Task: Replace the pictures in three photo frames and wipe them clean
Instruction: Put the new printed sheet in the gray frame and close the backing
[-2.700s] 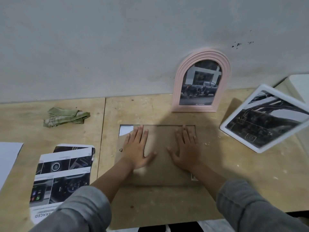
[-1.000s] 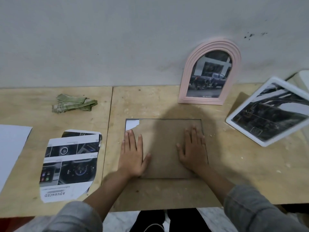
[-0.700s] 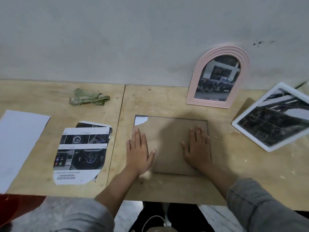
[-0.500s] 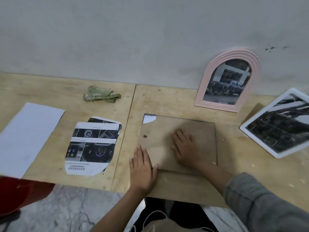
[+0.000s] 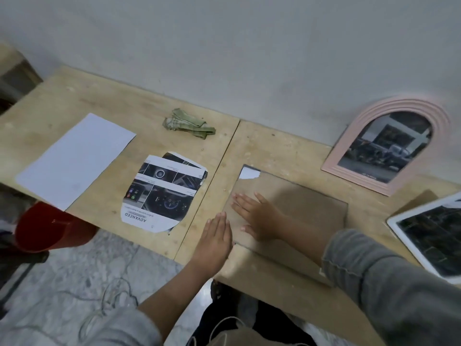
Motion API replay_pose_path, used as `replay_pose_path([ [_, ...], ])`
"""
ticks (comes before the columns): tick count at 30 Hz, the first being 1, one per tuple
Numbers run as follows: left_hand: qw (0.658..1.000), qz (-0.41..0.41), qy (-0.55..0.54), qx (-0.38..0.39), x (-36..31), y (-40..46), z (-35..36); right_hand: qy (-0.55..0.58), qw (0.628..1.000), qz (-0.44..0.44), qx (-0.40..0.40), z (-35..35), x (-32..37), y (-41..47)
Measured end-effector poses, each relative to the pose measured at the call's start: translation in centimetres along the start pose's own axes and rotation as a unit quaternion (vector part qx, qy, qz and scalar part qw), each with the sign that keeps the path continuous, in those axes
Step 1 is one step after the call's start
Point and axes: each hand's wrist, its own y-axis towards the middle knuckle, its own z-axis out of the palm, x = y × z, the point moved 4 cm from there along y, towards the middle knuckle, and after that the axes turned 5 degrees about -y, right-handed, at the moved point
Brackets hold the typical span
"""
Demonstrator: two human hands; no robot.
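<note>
Backboard (image 5: 296, 208) under flat R hand (image 5: 259, 218), L hand (image 5: 217, 236) at its edge.

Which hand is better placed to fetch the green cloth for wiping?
Left, probably. The left hand lies flat beside the brown backing board, nearer the crumpled green cloth; the right hand presses the board.

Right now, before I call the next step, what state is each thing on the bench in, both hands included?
Backing board: flat, face down, torn corner showing white paper.
Right hand: open, flat on the board.
Left hand: open, flat against the board's left edge.
Pink arched frame: upright against the wall, picture inside.
White frame: propped tilted, picture inside.
Cut printout: lying flat, loose.
Blank sheet: flat.
Green cloth: crumpled, untouched.
</note>
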Motion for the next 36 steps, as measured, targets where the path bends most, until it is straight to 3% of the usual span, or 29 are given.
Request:
replay_pose_path([
  [9,0.994,0.083,0.032,-0.067,0.5,1.2,0.9,-0.111,0.993,-0.029,0.025,0.0,0.7,1.3],
  [13,0.995,0.069,0.004,-0.068,0.6,1.1,0.8,-0.17,0.981,-0.047,0.074,-0.8,1.6,1.2],
  [18,0.999,0.014,-0.045,-0.008,0.4,0.3,-0.7,0.024,0.994,0.03,0.099,-0.2,0.7,-0.4],
  [21,0.996,-0.02,-0.091,-0.006,1.1,0.0,-1.6,0.123,0.985,0.123,0.016,1.2,0.2,-3.9],
  [25,0.977,-0.07,-0.2,-0.016,1.5,-0.3,-2.2,0.23,0.932,0.268,-0.077,4.4,-0.5,-10.8],
  [30,0.949,-0.131,-0.278,-0.069,1.6,0.5,-2.9,0.316,0.798,0.507,-0.083,7.4,-1.1,-18.6],
  [34,0.923,-0.232,-0.299,-0.071,1.0,2.4,-3.1,0.388,0.741,0.536,-0.114,7.6,-1.5,-19.6],
  [36,0.886,-0.299,-0.341,-0.096,1.0,3.3,-3.2,0.422,0.719,0.54,-0.117,7.7,-1.6,-19.3],
])
